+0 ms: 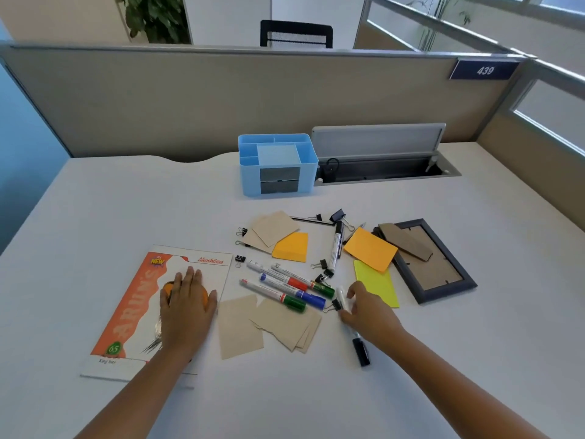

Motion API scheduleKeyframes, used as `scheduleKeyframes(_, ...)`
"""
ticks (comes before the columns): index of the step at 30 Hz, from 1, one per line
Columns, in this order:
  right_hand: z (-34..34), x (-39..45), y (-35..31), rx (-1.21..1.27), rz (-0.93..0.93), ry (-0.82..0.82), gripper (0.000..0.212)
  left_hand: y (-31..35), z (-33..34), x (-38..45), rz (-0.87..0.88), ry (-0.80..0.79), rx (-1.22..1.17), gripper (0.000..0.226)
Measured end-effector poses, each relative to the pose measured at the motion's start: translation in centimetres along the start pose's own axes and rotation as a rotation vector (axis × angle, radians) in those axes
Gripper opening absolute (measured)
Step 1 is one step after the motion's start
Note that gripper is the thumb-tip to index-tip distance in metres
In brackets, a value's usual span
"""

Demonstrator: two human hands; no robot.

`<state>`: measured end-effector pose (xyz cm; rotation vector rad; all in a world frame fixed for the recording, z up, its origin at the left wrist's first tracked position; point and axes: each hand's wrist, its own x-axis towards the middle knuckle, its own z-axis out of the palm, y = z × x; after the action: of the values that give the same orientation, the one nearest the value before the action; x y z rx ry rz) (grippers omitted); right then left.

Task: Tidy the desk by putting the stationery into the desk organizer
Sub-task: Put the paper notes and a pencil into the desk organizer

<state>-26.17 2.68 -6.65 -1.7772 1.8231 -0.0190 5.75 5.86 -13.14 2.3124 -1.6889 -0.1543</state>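
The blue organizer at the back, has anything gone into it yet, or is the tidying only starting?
Only starting. The blue organizer shows nothing inside. The right hand is closing on a black-capped marker, not yet lifted; the left hand lies flat on the notebook. Left on the desk: coloured markers, binder clips, sticky notes, brown cards.

Organizer point(278, 164) lt blue w/ grey drawers; notebook point(133, 305) orange/white.
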Motion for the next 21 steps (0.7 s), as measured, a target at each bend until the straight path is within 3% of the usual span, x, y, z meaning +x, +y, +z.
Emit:
scheduleKeyframes(5,-1.5,1.1,-1.2,0.187,0.019,0.015,0.026,0.9,-1.0,1.2,-0.024,-0.064,0.004,0.048)
scheduleKeyframes(9,-3.3,2.5,-2.3,0.626,0.137,-0.098,0.029,4.5,-1.3,0.6,0.162,0.026,-0.054,0.036)
scheduleKeyframes(13,-3.9,4.2,-2.8,0.831,0.167,-0.157,0.036,7.8,0.5,-1.5,0.374,-0.019,-0.106,0.045)
scheduleKeyframes(16,-3.5,5.6,-2.9,0.739,0.088,-0.135,0.035,8.9,1.6,-2.2,0.481,-0.076,0.022,0.061)
scheduleKeyframes(21,-2.7,6.9,-2.9,0.311,-0.089,0.048,0.036,8.8,1.8,-1.3,0.428,-0.014,-0.030,0.028)
